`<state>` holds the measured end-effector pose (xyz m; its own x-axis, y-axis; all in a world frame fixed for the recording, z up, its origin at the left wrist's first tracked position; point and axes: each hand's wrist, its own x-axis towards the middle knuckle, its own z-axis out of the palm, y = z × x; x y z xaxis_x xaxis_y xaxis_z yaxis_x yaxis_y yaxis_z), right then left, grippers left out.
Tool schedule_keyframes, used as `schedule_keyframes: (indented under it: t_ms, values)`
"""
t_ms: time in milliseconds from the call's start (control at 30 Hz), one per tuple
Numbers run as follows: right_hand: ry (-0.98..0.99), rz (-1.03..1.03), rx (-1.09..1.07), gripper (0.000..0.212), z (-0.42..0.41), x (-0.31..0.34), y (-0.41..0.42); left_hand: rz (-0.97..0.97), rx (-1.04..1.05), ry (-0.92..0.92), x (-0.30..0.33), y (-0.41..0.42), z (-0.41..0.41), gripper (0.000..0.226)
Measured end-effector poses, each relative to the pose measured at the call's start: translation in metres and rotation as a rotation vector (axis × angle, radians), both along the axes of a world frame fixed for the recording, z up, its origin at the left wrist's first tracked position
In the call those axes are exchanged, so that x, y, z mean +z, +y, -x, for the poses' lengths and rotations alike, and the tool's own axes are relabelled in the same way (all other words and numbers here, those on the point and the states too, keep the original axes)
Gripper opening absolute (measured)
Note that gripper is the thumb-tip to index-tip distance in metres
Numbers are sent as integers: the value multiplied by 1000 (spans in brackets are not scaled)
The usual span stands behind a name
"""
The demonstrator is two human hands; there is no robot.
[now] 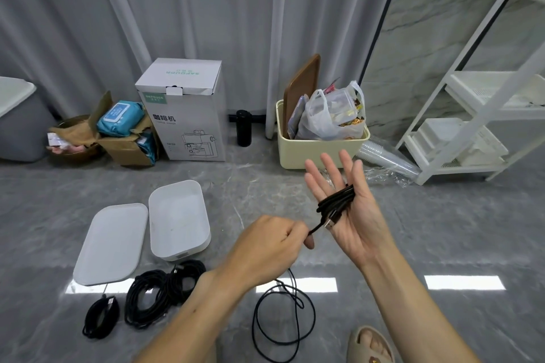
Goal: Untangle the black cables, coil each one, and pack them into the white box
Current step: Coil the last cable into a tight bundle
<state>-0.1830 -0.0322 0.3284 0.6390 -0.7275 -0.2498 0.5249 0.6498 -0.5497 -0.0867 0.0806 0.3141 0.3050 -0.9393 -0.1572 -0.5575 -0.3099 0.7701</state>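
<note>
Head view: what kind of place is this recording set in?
Probably a home or small studio corner used for storage. A coffee machine carton stands against grey curtains, a white shelf rack is at the right, and everything sits on a glossy grey floor.

Shiny grey stone floor with bright strips of light on it, long grey curtain behind, white marble wall right of the curtain, white shelf rack in front of that wall, grey bin far left of the curtain
</note>
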Motion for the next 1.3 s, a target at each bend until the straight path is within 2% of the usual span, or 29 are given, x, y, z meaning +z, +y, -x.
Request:
schedule_keyframes:
  t_ms: [200,267,433,533,633,700,833,900,967,1067,1167,1233,1300]
  values:
    - [309,285,109,44,-3,-7,9,140,24,-296,4,-4,-1,45]
    - [405,357,170,46,-4,-6,13,173,24,-324,4,-2,-3,46]
    - [701,541,429,41,-1,-7,18,208,104,-137,8,-2,-13,48]
    - [709,570,624,54,0,-5,24,195,174,-7,10,-2,-17,53]
    - [752,588,778,67,1,-1,26,183,201,42,12,-1,-19,51]
    - [713,574,834,67,2,0,25,190,224,72,14,-1,-22,48]
    - [576,527,969,75,4,2,22,243,287,244,18,-2,-27,48]
    - [427,454,1050,77,7,5,21,247,301,309,19,-4,-28,49]
    - [224,396,1092,63,9,3,21,248,310,374,19,-6,-28,54]
    - [-30,285,1053,43,9,-4,23,315,250,447,20,-6,-26,47]
    - [-185,202,969,38,6,-6,26,400,145,577,19,-4,-20,30]
    - [-270,144,919,39,4,-6,28,381,150,695,17,-3,-16,33]
    - [-389,56,889,40,0,-5,30,352,153,737,20,-3,-13,41]
